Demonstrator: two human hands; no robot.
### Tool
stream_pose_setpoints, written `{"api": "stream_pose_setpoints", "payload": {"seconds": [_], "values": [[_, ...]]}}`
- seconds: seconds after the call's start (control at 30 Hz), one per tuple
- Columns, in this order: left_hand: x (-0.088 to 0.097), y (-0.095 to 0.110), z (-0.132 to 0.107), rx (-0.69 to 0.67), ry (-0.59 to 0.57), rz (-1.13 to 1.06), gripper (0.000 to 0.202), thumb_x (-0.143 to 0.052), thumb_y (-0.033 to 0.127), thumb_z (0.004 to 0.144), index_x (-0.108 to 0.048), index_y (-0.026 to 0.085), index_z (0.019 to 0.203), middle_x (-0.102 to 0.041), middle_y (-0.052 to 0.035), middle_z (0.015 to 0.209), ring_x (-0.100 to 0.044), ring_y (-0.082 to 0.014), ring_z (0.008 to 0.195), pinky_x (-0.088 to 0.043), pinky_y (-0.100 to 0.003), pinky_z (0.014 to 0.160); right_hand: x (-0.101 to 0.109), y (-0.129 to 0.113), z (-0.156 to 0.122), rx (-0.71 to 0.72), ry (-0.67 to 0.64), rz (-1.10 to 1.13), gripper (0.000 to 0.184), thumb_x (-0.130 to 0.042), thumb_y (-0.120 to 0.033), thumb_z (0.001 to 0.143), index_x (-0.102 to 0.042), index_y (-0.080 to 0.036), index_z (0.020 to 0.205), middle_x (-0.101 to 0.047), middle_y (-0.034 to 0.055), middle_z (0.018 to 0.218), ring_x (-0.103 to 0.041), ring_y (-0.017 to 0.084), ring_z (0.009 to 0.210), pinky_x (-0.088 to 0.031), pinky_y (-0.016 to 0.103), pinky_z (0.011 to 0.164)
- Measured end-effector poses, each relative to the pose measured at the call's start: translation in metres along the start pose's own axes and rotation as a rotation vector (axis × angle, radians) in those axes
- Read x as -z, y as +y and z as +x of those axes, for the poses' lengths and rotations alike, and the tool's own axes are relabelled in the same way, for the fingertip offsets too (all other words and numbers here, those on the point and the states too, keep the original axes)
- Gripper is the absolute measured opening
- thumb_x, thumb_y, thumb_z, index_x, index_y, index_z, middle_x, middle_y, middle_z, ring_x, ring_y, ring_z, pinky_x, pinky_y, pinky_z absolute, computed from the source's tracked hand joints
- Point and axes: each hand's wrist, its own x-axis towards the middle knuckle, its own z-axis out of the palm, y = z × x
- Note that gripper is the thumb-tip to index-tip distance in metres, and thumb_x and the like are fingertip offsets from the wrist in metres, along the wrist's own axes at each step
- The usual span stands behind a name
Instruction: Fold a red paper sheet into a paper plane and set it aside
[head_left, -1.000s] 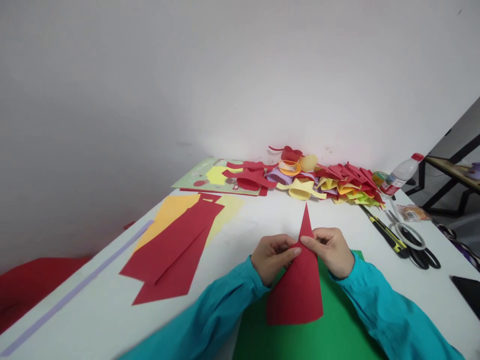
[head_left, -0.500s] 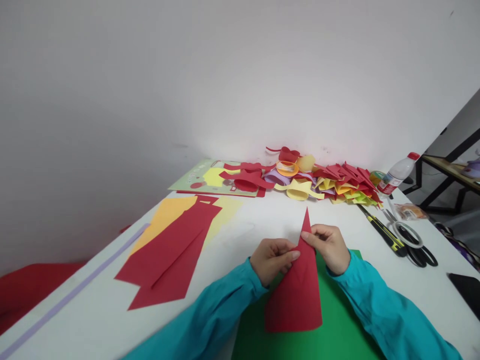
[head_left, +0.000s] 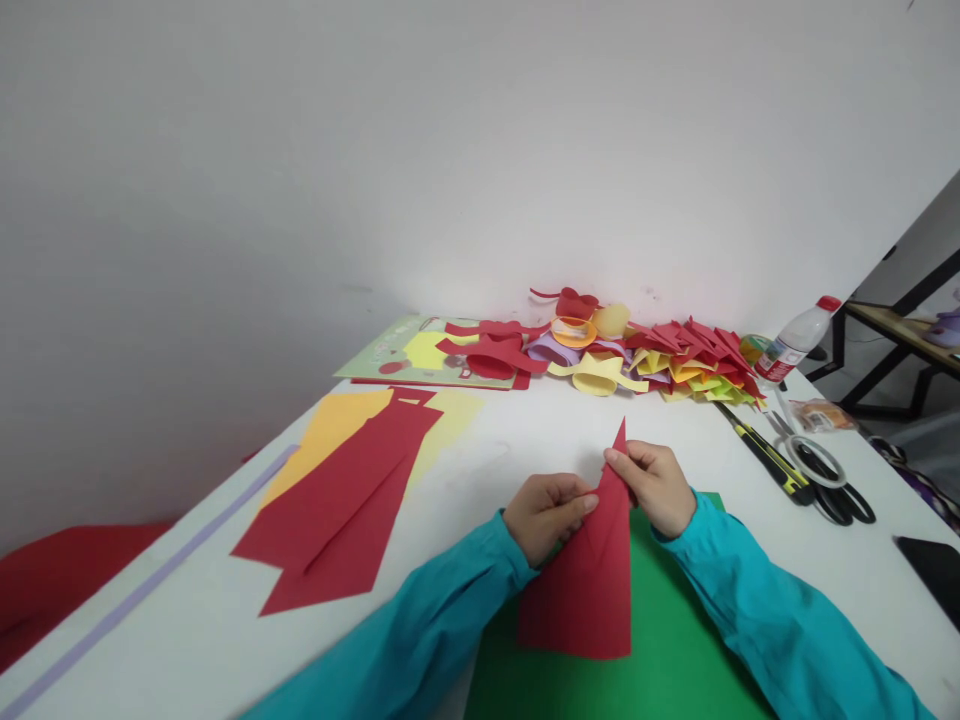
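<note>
A sheet of red paper (head_left: 581, 605), tapering to a sharp point at its far end, is held over a green sheet (head_left: 675, 640). My left hand (head_left: 549, 515) pinches its left edge between thumb and fingers. Higher up, close to the tip, my right hand (head_left: 656, 488) pinches the same red paper, thumb on top and fingers behind it. Part of the red paper's left side is hidden by my left hand and sleeve.
Flat red cut pieces (head_left: 337, 500) lie left on the white table. Behind are a pale green printed sheet (head_left: 382, 360), curled paper shapes (head_left: 596, 372) and a red folded-paper pile (head_left: 697, 345). At right are a bottle (head_left: 796, 340), box cutter (head_left: 772, 465), scissors (head_left: 844, 503) and white tape roll (head_left: 836, 462).
The red paper's tip has shifted slightly right, while its near edge has swung left. My right hand has moved slightly upward; both hands keep their pinch.
</note>
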Motion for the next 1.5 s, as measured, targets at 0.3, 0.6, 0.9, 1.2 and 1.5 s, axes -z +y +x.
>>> {"api": "stream_pose_setpoints", "payload": {"seconds": [0.3,0.6,0.9,1.2,1.5], "values": [[0.0,-0.002,0.004,-0.003,0.105,-0.072,0.042,-0.076,0.047,0.043,-0.061,0.011,0.06,-0.06,-0.0007,0.047,-0.048,-0.0083,0.041,-0.036,-0.019,0.041,-0.005,0.006,-0.002,-0.072,-0.123,-0.041,0.05,-0.05,-0.062,0.072,-0.043,-0.018,0.05,-0.036,-0.0068,0.038,-0.031,0.006,0.037,-0.022,0.021,0.036],[0.003,-0.001,0.005,0.015,0.095,-0.134,0.04,-0.08,0.04,0.041,-0.062,0.011,0.06,-0.061,-0.0007,0.047,-0.053,-0.0102,0.041,-0.041,-0.019,0.039,-0.005,0.005,-0.003,-0.06,-0.129,0.003,0.054,-0.049,-0.064,0.072,-0.045,-0.016,0.047,-0.035,-0.0063,0.039,-0.028,0.005,0.04,-0.021,0.021,0.037],[0.01,-0.002,0.005,-0.116,0.189,-0.14,0.034,-0.078,0.039,0.049,-0.063,0.012,0.061,-0.066,-0.0033,0.055,-0.059,-0.0138,0.046,-0.047,-0.022,0.043,-0.005,0.006,-0.004,-0.056,-0.3,0.052,0.051,-0.052,-0.062,0.071,-0.052,-0.015,0.051,-0.048,-0.004,0.044,-0.038,0.006,0.041,-0.028,0.021,0.04],[0.01,0.002,0.005,-0.162,0.307,-0.211,0.035,-0.08,0.037,0.046,-0.06,0.011,0.059,-0.064,-0.0014,0.051,-0.058,-0.0124,0.044,-0.048,-0.021,0.043,-0.001,0.011,-0.004,-0.129,-0.396,0.053,0.055,-0.05,-0.063,0.072,-0.047,-0.016,0.044,-0.038,-0.0075,0.03,-0.029,0.003,0.026,-0.015,0.02,0.029],[0.01,0.0,0.007,-0.127,0.303,-0.23,0.039,-0.081,0.04,0.044,-0.06,0.011,0.061,-0.065,-0.0022,0.053,-0.058,-0.0121,0.045,-0.048,-0.021,0.044,-0.001,0.014,0.0,-0.133,-0.337,0.162,0.057,-0.041,-0.07,0.073,-0.049,-0.017,0.052,-0.043,-0.0059,0.034,-0.036,0.006,0.029,-0.025,0.02,0.033]]}}
